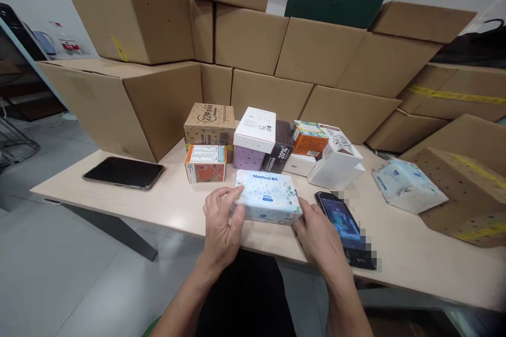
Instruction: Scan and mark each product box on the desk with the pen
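A black smartphone (124, 172) lies at frame left, the left hand (223, 226) grasps the left end of the Manhua tissue pack (269, 196) at lower centre, the right hand (321, 231) its right end, and a lit handset (343, 222) lies right of centre.

- From my end, the tissue pack (269, 197) looks wrapped in thin, smooth plastic film with a soft sheen.
- I read the same printed film on the second pack (409, 184), lightly creased.
- The tabletop (177, 216) shows me pale wood grain, smooth and faintly satin.
- The stacked cartons (253, 37) look like matt brown cardboard to me.
- I see yellow tape (454, 93) as slick plastic.
- The white box (255, 129) seems smooth, coated card.
- The left-hand phone (124, 172) gives me dark, glossy glass.
- I take the table leg (114, 229) for grey metal, fairly matt.
- The trousers (245, 300) look like dull black cloth.
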The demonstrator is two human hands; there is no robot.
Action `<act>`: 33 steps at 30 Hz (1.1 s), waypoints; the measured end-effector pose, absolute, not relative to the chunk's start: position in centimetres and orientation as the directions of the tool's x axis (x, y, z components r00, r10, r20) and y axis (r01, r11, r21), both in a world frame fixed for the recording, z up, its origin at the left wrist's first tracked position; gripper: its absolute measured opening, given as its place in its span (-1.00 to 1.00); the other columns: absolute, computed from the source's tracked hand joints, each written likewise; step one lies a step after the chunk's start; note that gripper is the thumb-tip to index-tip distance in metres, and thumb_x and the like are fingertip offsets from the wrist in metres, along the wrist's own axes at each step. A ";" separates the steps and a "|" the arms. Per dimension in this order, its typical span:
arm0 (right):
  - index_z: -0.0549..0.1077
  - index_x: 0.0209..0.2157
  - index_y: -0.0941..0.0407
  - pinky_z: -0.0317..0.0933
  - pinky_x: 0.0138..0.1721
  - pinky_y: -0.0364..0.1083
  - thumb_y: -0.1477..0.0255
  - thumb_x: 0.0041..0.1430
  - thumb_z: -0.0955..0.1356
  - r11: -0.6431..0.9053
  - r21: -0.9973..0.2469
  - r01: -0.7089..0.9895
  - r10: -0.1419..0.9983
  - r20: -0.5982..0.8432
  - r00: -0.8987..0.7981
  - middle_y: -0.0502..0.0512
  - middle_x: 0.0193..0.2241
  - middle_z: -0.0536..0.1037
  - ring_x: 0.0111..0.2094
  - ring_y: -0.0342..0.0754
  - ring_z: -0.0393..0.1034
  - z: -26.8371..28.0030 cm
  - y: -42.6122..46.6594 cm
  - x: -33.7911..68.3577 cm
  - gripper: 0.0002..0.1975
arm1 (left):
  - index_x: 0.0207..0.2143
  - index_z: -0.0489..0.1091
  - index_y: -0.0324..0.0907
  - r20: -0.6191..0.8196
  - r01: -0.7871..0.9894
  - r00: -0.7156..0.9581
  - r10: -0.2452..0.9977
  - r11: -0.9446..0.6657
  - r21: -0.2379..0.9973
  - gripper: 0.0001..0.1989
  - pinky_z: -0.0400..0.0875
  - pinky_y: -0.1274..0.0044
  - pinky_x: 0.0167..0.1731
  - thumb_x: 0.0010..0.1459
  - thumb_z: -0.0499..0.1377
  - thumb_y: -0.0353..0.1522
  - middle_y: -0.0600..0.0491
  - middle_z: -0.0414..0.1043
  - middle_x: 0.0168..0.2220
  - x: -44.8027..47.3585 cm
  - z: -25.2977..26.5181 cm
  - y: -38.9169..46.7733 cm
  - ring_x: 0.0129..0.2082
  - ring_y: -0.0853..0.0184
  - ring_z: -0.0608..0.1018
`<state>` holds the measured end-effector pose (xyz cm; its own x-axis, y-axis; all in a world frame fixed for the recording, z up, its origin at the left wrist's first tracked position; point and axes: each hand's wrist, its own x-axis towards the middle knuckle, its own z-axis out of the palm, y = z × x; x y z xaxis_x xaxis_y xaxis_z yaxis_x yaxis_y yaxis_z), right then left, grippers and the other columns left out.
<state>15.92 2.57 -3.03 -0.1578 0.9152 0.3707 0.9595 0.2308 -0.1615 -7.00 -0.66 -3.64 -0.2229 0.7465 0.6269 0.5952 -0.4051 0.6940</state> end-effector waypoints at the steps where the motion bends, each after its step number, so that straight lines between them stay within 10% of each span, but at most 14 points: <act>1: 0.46 -0.01 0.08 0.03 -0.49 -0.10 0.46 0.24 0.27 0.248 -0.172 0.953 0.917 0.360 -0.173 0.08 -0.41 0.43 -0.50 -0.03 0.35 -3.0 2.8 16.1 -0.70 | 0.13 0.36 0.05 0.618 0.605 -0.212 0.757 -0.394 0.691 -0.67 0.22 0.21 0.11 0.38 0.00 -0.25 -0.03 0.34 0.00 -7.0 -3.6 -0.7 0.07 0.15 0.36; 7: 0.55 -0.16 0.08 0.25 -0.36 -0.08 0.38 0.28 0.23 0.332 -0.535 0.777 0.907 0.409 -0.106 0.12 -0.35 0.55 -0.36 -0.02 0.45 -2.1 3.3 17.0 -0.73 | 0.03 0.46 0.00 0.583 0.599 -0.217 0.783 -0.365 0.712 -0.68 0.26 0.21 0.11 0.38 -0.01 -0.25 -0.05 0.33 -0.01 -6.9 -3.3 -0.8 0.09 0.14 0.36; 13: 0.53 -0.12 0.12 0.25 -0.46 -0.11 0.26 0.23 0.32 0.237 -0.945 0.225 0.929 0.288 0.231 0.08 -0.40 0.53 -0.46 -0.09 0.40 -2.0 2.5 18.5 -0.71 | 0.03 0.46 -0.02 0.591 0.588 -0.226 0.774 -0.375 0.716 -0.70 0.26 0.21 0.10 0.37 0.01 -0.26 -0.05 0.33 -0.02 -6.9 -3.4 -0.7 0.09 0.14 0.37; 17: 0.50 -0.22 0.09 0.28 -0.45 -0.10 0.39 0.14 0.37 0.368 -0.929 -0.036 0.913 0.354 0.204 0.05 -0.42 0.52 -0.45 -0.10 0.41 -2.1 2.4 18.7 -0.84 | 0.04 0.45 -0.02 0.589 0.582 -0.220 0.778 -0.380 0.719 -0.70 0.26 0.21 0.11 0.37 0.01 -0.26 -0.05 0.33 -0.01 -7.0 -3.4 -0.7 0.09 0.14 0.36; 33: 0.45 -0.19 0.08 0.35 -0.29 -0.09 0.25 0.27 0.35 0.424 -0.904 0.049 0.904 0.426 0.040 0.01 -0.43 0.59 -0.41 -0.12 0.47 4.5 2.8 11.9 -0.80 | 0.10 0.43 0.04 0.650 0.673 -0.047 0.759 -0.456 0.582 -0.67 0.24 0.20 0.20 0.36 0.04 -0.33 -0.07 0.00 0.21 -6.9 -3.5 -1.2 0.28 0.09 0.18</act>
<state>11.91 2.82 4.49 0.0401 0.9037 0.4263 0.0486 0.4244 -0.9042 -6.90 -1.24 -3.49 -0.0474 0.7585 0.6499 0.6731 -0.4565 0.5818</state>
